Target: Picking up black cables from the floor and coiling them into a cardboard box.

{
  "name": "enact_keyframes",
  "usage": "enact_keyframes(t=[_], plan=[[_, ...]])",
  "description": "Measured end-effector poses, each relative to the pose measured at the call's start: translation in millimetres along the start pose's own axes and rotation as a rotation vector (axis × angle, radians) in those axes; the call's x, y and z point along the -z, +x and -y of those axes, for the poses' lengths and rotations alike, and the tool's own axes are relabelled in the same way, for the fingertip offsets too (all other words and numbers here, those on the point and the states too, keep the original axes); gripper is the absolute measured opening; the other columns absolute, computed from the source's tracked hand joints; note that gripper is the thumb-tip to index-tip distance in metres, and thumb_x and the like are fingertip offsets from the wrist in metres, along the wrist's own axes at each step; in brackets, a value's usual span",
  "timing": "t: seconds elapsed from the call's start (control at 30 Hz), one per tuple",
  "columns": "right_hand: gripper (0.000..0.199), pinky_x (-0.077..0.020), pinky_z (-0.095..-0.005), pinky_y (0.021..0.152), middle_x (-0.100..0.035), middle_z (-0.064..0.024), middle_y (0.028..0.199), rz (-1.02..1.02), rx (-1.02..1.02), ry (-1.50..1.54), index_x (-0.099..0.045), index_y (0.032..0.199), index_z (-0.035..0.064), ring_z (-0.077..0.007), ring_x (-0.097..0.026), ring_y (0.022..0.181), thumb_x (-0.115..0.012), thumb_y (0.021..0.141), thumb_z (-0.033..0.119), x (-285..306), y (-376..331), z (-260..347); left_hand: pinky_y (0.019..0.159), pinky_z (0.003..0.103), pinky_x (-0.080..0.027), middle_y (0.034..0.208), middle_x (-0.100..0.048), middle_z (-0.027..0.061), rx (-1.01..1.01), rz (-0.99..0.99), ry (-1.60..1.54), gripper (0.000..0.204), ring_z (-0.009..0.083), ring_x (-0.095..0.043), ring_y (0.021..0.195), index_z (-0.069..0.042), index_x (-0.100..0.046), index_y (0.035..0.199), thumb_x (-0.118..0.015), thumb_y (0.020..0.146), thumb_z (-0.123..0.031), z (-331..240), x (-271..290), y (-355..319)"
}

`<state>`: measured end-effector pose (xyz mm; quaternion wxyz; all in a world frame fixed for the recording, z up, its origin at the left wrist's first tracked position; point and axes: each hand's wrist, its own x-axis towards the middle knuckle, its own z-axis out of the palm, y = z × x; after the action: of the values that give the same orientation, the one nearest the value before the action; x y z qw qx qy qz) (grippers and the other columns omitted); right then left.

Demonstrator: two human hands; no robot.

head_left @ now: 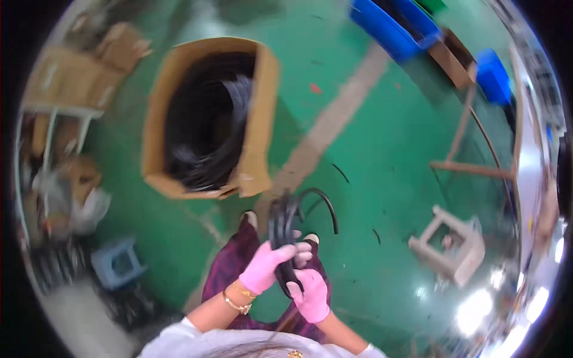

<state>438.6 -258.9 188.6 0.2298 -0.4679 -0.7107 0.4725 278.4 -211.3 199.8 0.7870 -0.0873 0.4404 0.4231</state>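
A looped bundle of black tubing (282, 218) hangs in front of my legs, gripped by both hands. My left hand (268, 265), in a pink glove with pale fingertips, is closed around its middle, thumb across the strands. Lower down and to the right, my right hand (311, 293), gloved alike, is closed on the bundle's near end. One loose tube end curves out to the right over the floor. Past my feet stands an open cardboard box (270, 113), with a big coil of black tubing (179, 134) inside. The bundle is slightly blurred.
A grey stool (471, 253) lies tipped at the right; a blue stool (117, 262) stands at the left. Blue bins (382, 24) sit at the far right. Cardboard boxes (65, 77) rest on a rack at the left. Black scraps (340, 173) lie on the green floor.
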Motion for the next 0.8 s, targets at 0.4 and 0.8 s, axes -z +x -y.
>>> enact_keyframes(t=[0.4,0.8], plan=[[0.024,-0.0528,-0.0375,0.073,-0.066,-0.0127,0.090,0.297,0.107,-0.003,-0.064,0.107,0.0066,-0.0301,-0.065,0.083,-0.069,0.083,0.010,29,31,172,0.098,0.053,-0.049,0.086,-0.057,0.0064,-0.403,0.398,0.099,0.073,0.0211,-0.064,0.082,-0.002,-0.032,0.143,-0.068,0.079,-0.004,-157,14,-270],[0.016,-0.0521,-0.0347,0.068,-0.064,-0.0115,0.087,0.191,-0.062,-0.145,-0.066,0.103,0.0067,-0.0240,-0.063,0.073,-0.066,0.088,0.013,-69,169,180,0.064,0.026,-0.049,0.081,-0.054,-0.0010,-0.507,-0.016,0.520,0.061,0.0083,-0.054,0.072,-0.004,-0.040,0.132,-0.068,0.079,0.001,-326,73,-150]])
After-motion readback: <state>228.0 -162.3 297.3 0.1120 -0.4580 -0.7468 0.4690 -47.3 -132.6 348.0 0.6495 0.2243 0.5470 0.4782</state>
